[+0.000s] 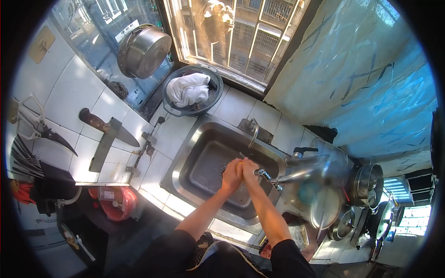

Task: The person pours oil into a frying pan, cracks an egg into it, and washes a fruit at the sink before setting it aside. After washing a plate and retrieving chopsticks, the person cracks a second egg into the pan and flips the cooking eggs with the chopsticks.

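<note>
A small yellow-orange item (240, 167), mostly covered, shows at the frame's center, over the metal sink (208, 155). Which way it points, and its long axis, cannot be told. The left hand (231, 178) and right hand (251, 170) curl around it.

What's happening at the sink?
A person has their left hand and right hand pressed together over the metal sink, beside the end of the tap. Something orange-yellow seems to show between them, too covered to identify. Whether water is running isn't clear. Behind the sink, a gray basin holds a bunched white cloth.
</note>
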Demonstrator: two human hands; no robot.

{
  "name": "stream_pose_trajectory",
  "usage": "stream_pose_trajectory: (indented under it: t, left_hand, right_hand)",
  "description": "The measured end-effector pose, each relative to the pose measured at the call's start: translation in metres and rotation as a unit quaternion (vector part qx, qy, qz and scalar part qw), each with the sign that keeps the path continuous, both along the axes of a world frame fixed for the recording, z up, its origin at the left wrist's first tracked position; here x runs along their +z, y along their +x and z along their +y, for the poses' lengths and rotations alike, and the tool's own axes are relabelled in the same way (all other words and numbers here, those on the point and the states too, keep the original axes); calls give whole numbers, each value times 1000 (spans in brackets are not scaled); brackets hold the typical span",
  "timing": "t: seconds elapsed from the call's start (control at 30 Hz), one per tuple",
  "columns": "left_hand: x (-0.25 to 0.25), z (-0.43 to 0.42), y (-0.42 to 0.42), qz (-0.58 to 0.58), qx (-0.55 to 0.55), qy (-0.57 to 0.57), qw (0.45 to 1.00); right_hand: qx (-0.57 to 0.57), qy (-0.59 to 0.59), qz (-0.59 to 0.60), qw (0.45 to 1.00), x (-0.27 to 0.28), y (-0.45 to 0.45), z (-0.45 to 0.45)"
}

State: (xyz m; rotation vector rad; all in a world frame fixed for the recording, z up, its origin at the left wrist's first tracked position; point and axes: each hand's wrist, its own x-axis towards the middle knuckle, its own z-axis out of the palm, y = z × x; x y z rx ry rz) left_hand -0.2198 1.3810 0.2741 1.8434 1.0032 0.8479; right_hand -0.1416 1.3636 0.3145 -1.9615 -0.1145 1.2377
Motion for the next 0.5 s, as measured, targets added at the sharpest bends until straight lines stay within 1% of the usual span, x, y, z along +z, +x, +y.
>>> stream_pose_trajectory:
  t: [0.03,0.07,0.1,0.13,0.2,0.23,0.27,0.3,0.33,0.4,0.43,0.47,0.5]
  left_hand:
    - [-12,5,3,-2,31,-138,990]
    - [-27,11,6,-2,62,-273,960]
    - [-47,16,9,-29,71,-328,942]
    - [-44,14,9,-30,68,-331,941]
    - [-27,16,8,46,1,-310,950]
    - [-16,14,3,49,-7,-309,950]
    - [-3,12,1,15,-42,-402,915]
    - [4,9,0,-16,-80,-491,867]
    - [5,6,1,-14,-94,-491,866]
    - [5,2,2,-133,-135,-522,832]
    - [5,7,2,-140,-198,-551,799]
    - [6,6,3,-136,-211,-552,795]
    - [8,4,4,-136,-229,-534,803]
  right_hand:
    - [24,95,-219,971,-11,-16,-13]
    - [46,185,-424,885,-18,-29,-19]
    - [39,187,-371,909,-4,-39,-21]
    - [39,182,-373,909,-19,-34,-23]
    - [29,213,-491,844,-61,-20,-19]
    - [22,209,-493,844,-61,-12,-18]
    - [-19,184,-279,942,-58,5,-11]
    - [-62,151,-50,985,-56,20,-9]
    - [-74,151,-57,984,-52,30,-10]
    - [-71,174,31,982,-45,44,-16]
    - [-69,186,75,977,-42,49,-21]
    - [-82,186,68,977,-41,52,-27]
    - [-107,252,142,951,-41,52,-34]
